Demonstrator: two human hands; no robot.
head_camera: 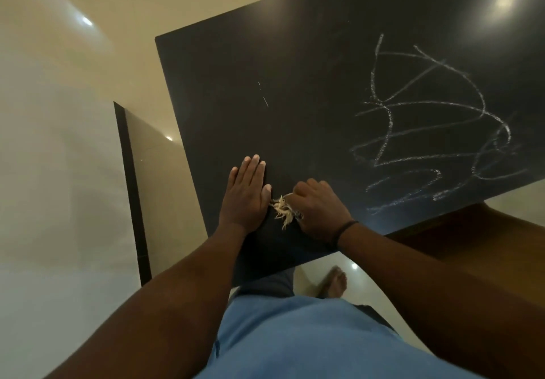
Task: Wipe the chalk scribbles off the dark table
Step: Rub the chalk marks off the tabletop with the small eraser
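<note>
The chalk scribbles (436, 131) lie in one tangled cluster on the right part of the dark worktop (295, 83), away to the right and slightly forward of both hands, reaching down to the worktop's near right edge. The right hand (320, 212) is the nearer of the two; its fingers are curled round a dark cloth with a pale frayed fringe (283, 210), bunched on the worktop near the front corner. The left hand (246, 192) lies flat with straight fingers pressed on the surface just beside that fringe, holding nothing, and looks to be bracing. The cluster's strokes run mostly left to right, so a sweep from the right hand would probably travel rightward across them. Two short, faint chalk dashes (264, 95) also sit well apart from the cluster, ahead of the left hand. One cloth, two hands, one scribble patch. The patch looks untouched, so the wiping there seems not yet begun.
</note>
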